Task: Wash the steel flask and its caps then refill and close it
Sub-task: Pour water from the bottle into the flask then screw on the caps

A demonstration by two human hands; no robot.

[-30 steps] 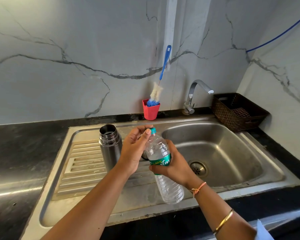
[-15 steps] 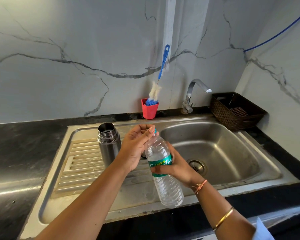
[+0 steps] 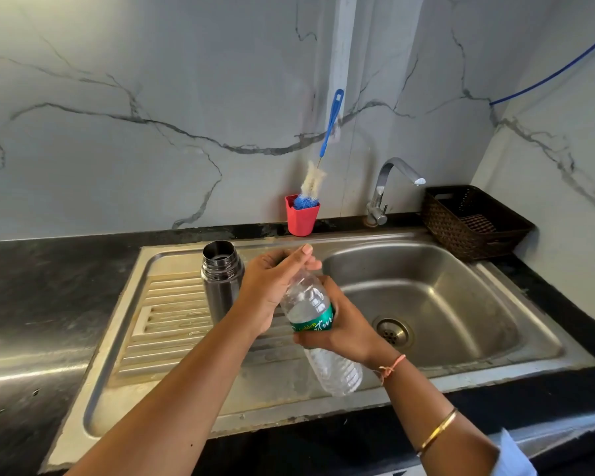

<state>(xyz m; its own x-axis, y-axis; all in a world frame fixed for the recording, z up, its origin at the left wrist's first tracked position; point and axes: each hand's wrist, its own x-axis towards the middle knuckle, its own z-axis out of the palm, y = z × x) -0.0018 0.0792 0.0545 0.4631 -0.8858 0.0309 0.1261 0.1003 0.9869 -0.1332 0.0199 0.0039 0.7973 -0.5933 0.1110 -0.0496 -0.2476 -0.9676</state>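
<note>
My right hand has its grip wrapped round the green label band of the plastic water bottle, which I hold tilted in the middle of the frame. My left hand is clenched over the bottle's top, where the cap would be, though my fingers hide the cap itself. The bottle is clear, ribbed, thin-walled plastic. I judge it will dent if I squeeze hard, so the stiffer label band is the sensible place to hold it, and the water inside makes it bottom-heavy. The steel flask stands upright and open-mouthed on the ridged drainboard, just left of my left hand. It is a smooth brushed-metal cylinder with a threaded neck, and I cannot see its caps. I expect it to be rigid, fairly heavy and slick if wet, and best taken round the body below the threads. A red cup with a blue-handled bottle brush stands against the marble wall, and a woven basket sits on the dark surface at the right.
</note>
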